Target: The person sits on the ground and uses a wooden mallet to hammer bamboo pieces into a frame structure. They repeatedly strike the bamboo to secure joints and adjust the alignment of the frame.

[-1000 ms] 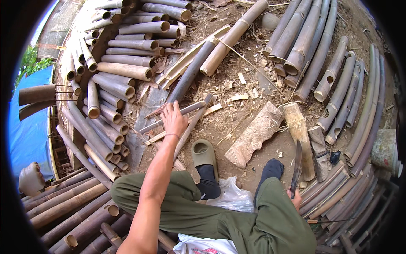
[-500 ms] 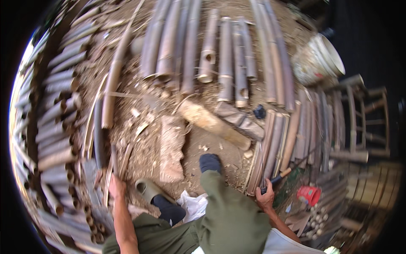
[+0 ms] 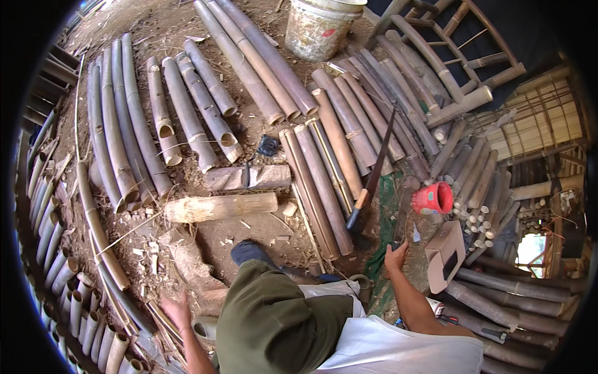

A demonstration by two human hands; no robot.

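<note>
My left hand (image 3: 177, 310) is blurred, its fingers loosely spread with nothing visible between them, just beside the split bamboo strips (image 3: 163, 319) on the ground at my left. My right hand (image 3: 396, 257) curls its fingers around a dark handle (image 3: 393, 245), well out to my right near the green netting (image 3: 377, 268); what that handle belongs to I can't make out. As far as I can judge, the work is partway along: a few notched poles (image 3: 200, 93) already have holes cut near their ends, while the longer bamboo poles (image 3: 114, 124) beside them show no such openings on the sides I can see. The strips are split lengthwise, thin and pale along their inner faces, lying near a dark, smooth bamboo length (image 3: 126, 303). Dry, angular wood chips (image 3: 154, 265) litter the crumbly brown soil. In front of my foot lies a thick, pale wooden block (image 3: 221, 207), stripped and rough. A saw (image 3: 377, 162) with a long, narrow, dark blade rests across the greyish poles, its handle part wood, part black.
</note>
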